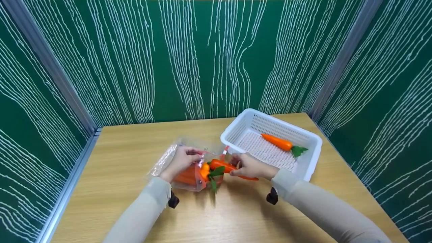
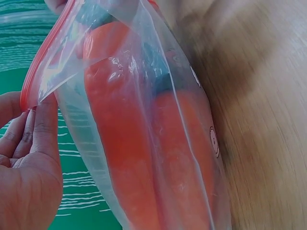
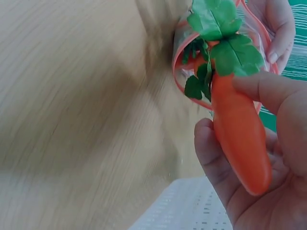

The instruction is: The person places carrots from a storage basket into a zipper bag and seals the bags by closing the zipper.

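A clear zip bag with a red zip edge lies on the table with several orange carrots inside. My left hand pinches the bag's red edge between thumb and fingers, and the mouth stands open toward the right. In my right hand is another carrot, gripped round its body. Its green leaves point at the bag's mouth, overlapping it in the right wrist view. Leaves of the carrots in the bag stick out of the opening.
A white perforated plastic basket stands at the right of the wooden table, close behind my right hand. One carrot with green leaves lies in it. Green panels with white wavy lines enclose the table at the back and sides.
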Demonstrator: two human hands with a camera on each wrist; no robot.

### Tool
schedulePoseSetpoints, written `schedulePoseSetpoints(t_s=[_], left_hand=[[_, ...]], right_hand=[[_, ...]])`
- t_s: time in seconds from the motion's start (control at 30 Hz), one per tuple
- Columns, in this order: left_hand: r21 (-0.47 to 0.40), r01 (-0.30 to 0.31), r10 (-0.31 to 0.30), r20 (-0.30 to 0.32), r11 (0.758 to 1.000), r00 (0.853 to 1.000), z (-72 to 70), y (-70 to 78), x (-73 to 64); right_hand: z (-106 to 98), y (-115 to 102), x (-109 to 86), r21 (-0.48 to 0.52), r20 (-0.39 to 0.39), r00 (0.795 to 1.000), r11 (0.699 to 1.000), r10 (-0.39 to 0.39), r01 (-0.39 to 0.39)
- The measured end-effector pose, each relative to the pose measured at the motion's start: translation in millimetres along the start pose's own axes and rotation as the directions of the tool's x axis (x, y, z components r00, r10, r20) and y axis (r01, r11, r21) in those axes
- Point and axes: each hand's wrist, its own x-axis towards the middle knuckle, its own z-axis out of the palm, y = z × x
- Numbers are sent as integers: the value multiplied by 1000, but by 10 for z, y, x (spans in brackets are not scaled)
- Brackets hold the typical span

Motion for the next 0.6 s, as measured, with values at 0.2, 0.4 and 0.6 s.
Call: schedulePoseSetpoints(t_s=[0.2, 0.4, 0.6], left_hand=[[16, 20, -20, -6, 1000, 1000, 2, -7, 2], [-2, 25, -25, -19, 1000, 1000, 19, 14, 3], [-7, 16, -16, -27, 1000, 999, 29, 28, -3]], right_hand=[[88, -17, 50, 33, -75, 995, 998, -58, 61], [158, -46, 113, 55, -125, 990, 996, -68, 75], [194, -136, 167, 55, -132, 990, 997, -55, 63]])
